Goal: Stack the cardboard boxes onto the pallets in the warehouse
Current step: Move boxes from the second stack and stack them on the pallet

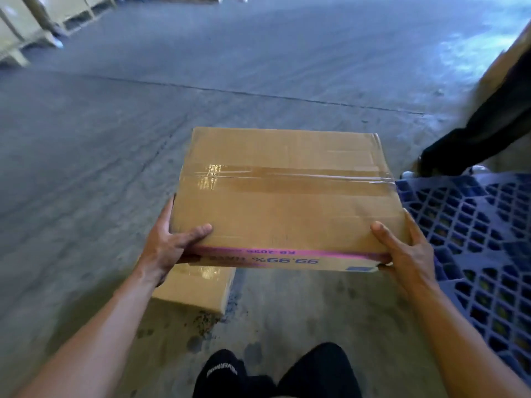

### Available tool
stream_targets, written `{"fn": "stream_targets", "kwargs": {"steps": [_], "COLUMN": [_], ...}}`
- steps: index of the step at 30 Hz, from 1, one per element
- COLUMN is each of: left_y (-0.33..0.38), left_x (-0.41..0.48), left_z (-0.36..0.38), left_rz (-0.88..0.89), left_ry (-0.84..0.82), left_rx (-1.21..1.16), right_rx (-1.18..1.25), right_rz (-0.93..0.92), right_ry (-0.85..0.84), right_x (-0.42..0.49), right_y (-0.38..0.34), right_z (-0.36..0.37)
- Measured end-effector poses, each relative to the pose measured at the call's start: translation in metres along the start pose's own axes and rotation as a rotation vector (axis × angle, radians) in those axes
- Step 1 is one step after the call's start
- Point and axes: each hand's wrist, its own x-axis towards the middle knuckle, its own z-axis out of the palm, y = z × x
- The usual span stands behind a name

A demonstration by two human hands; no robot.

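Observation:
A taped brown cardboard box (283, 196) with a pink stripe and blue print on its near side is held in the air in front of me. My left hand (169, 248) grips its near left corner, thumb on top. On the near right corner sits my right hand (405, 248), thumb on top as well. A second cardboard box (195, 288) lies on the concrete floor below the held one, mostly hidden by it. A blue plastic grid pallet (485, 239) lies on the floor at the right, beside the held box.
Another person's dark-trousered leg and shoe (471, 139) stand at the pallet's far corner. Pale boxes on wooden pallets (43, 21) line the far left. My own legs (275, 374) show at the bottom. Grey concrete floor (115, 139) stretches ahead.

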Motion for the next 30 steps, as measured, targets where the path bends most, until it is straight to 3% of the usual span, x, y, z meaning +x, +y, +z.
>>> {"fn": "stream_targets", "kwargs": {"steps": [7,15,30], "left_y": [0.045,0.036,-0.020], "left_x": [-0.078,-0.214,-0.527], "left_z": [0.035,0.114,0.172], "left_rz": [0.019,-0.078,-0.064], "left_ry": [0.181,0.406,0.631], "left_rx": [-0.140,-0.168,-0.180], "right_rx": [0.053,-0.040,-0.088], "right_rz": [-0.087,-0.104,-0.190], "right_ry": [-0.177,-0.405,-0.602], "right_x": [0.027,0.032,-0.155], "right_y": [-0.054,-0.073,-0.006], "right_z": [-0.031,-0.100,-0.259]}}
